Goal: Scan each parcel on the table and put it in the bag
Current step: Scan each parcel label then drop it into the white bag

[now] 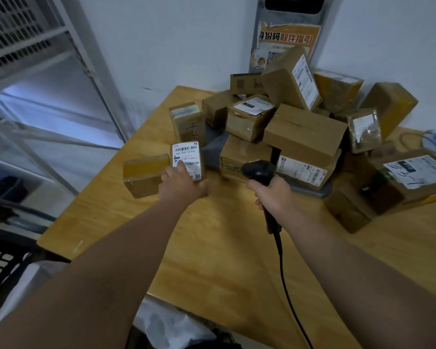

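**Labelled parcel in my left hand**

The small parcel (186, 157) is left of centre, over the wooden table (212, 260). My left hand (183, 186) grips its near end, thumb on the label. At centre, my right hand (272, 195) clenches the black scanner (258, 171). A heap of boxes (305, 132) fills the upper right.

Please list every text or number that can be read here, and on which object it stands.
"份码取件指引": orange poster.
"4-1": handwritten on a tall box; the rest is hidden.
"502 402 12": label of the parcel that the left hand holds; the last digits are blurred.
The other parcel labels are too blurred to read.
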Available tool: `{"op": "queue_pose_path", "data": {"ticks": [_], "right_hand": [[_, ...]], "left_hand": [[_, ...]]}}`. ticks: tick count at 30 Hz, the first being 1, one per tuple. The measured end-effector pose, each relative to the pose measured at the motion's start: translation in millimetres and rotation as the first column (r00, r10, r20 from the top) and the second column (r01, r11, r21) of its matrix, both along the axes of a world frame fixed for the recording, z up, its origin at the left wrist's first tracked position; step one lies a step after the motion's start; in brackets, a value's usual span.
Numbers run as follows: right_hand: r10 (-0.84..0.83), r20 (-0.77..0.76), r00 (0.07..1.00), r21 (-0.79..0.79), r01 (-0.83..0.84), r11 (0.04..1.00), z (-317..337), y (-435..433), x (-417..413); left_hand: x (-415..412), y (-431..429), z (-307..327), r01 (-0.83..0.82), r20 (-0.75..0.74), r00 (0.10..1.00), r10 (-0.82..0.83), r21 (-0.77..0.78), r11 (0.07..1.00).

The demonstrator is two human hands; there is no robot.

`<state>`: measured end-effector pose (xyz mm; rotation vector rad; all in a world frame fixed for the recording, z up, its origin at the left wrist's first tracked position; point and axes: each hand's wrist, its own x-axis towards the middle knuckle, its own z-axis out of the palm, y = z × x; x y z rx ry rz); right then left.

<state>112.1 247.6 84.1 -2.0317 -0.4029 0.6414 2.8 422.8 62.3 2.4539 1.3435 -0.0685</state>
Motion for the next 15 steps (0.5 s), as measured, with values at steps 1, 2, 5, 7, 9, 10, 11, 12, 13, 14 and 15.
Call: {"op": "queue_pose_path", "data": {"ticks": [1, 2, 5, 7, 9, 10, 11, 12, 13, 14, 15], "right_hand": [[-0.003, -0.004, 1.000, 0.006, 0.003, 1.000, -4.9, 4.9, 0.8], [-0.006, -0.011, 1.000, 0.012, 0.007, 1.000, -7.8, 9.4, 1.2], [-0.034, -0.058, 0.998, 0.034, 0.036, 0.999, -14.4, 18.7, 4.7], [-0.042, -0.101, 0.994, 0.057, 0.048, 0.997, -16.1, 20.2, 6.0], [-0.044, -0.144, 0.989, 0.091, 0.058, 0.994, -17.0, 16.9, 5.4], [-0.039, -0.173, 0.984, 0.118, 0.060, 0.991, -16.4, 13.8, 4.3], [-0.030, -0.202, 0.979, 0.151, 0.062, 0.987, -16.4, 10.0, 3.5], [-0.022, -0.230, 0.973, 0.183, 0.065, 0.981, -15.9, 5.7, 2.7], [-0.013, -0.254, 0.967, 0.213, 0.069, 0.975, -14.7, 1.1, 1.9], [-0.003, -0.274, 0.962, 0.240, 0.071, 0.968, -13.4, -3.9, 1.0], [0.009, -0.289, 0.957, 0.258, 0.068, 0.964, -12.6, -9.2, 0.5]], "left_hand": [[4.5, 6.0, -3.1, -0.012, -0.004, 1.000, 0.012, -0.021, 1.000], [8.4, 11.5, -6.5, -0.024, -0.003, 1.000, 0.024, -0.045, 0.999], [17.7, 21.6, -14.5, -0.059, 0.013, 0.998, 0.061, -0.101, 0.993], [22.1, 22.8, -15.4, -0.092, 0.041, 0.994, 0.099, -0.146, 0.985], [24.2, 19.2, -14.0, -0.120, 0.085, 0.987, 0.138, -0.194, 0.974], [24.2, 15.5, -12.8, -0.126, 0.113, 0.982, 0.151, -0.206, 0.970], [22.9, 9.8, -11.5, -0.127, 0.145, 0.976, 0.160, -0.211, 0.969], [19.9, 2.9, -11.5, -0.125, 0.184, 0.969, 0.167, -0.218, 0.968], [15.1, -6.0, -12.4, -0.121, 0.229, 0.958, 0.173, -0.225, 0.967], [8.2, -16.4, -14.5, -0.113, 0.273, 0.946, 0.176, -0.232, 0.966], [0.4, -27.9, -18.0, -0.104, 0.311, 0.933, 0.180, -0.245, 0.964]]}}
